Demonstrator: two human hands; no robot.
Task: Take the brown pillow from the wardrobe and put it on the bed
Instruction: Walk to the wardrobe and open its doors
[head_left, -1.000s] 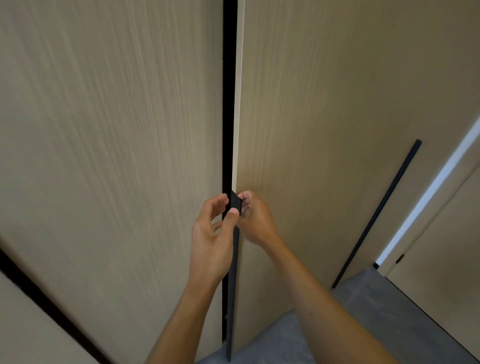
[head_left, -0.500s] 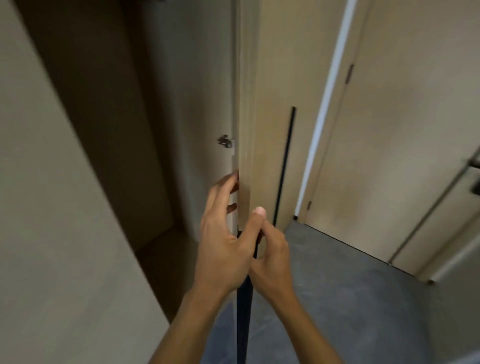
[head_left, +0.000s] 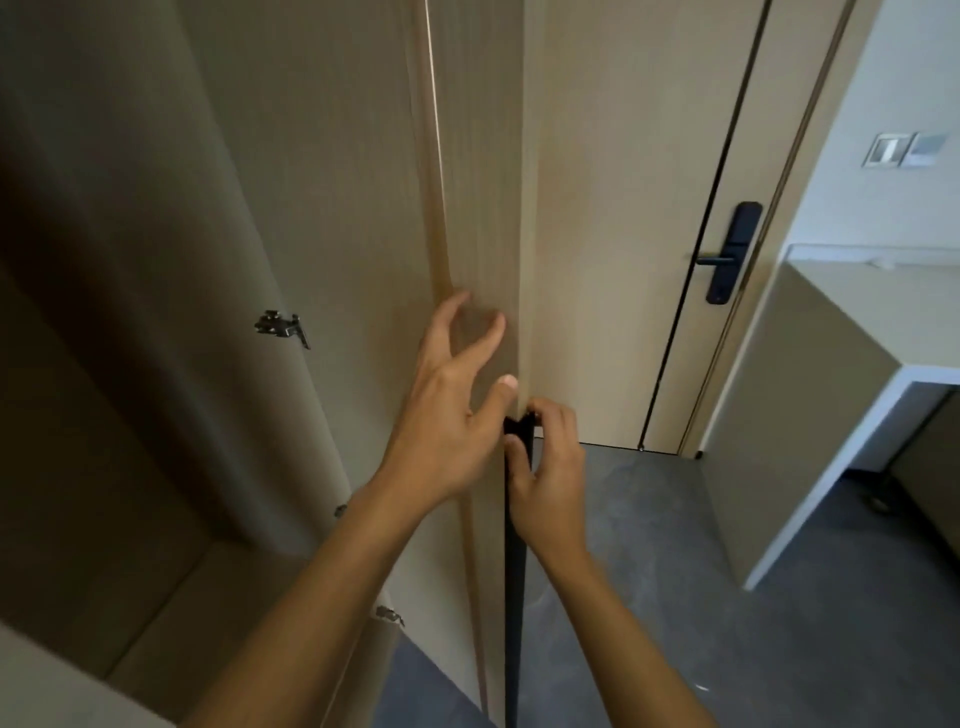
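Note:
The beige wardrobe door (head_left: 483, 208) stands swung open, edge-on to me in the middle of the view. My right hand (head_left: 550, 462) is shut on its long black handle strip (head_left: 517, 571) near the strip's top. My left hand (head_left: 452, 405) hovers with spread fingers against the door's inner face, thumb touching the edge. The wardrobe interior (head_left: 130, 415) at the left is dim, with a bare shelf floor visible. No brown pillow and no bed are in view.
Metal hinges (head_left: 280, 325) sit on the wardrobe's inner side panel. A room door with a black lever lock (head_left: 727, 254) is at the back right. A beige counter or desk (head_left: 831, 389) stands at the right. Grey floor (head_left: 675, 571) lies below.
The wardrobe door has swung from nearly closed to wide open. My left hand has let go of the edge and spread its fingers; my right hand keeps hold of the handle strip.

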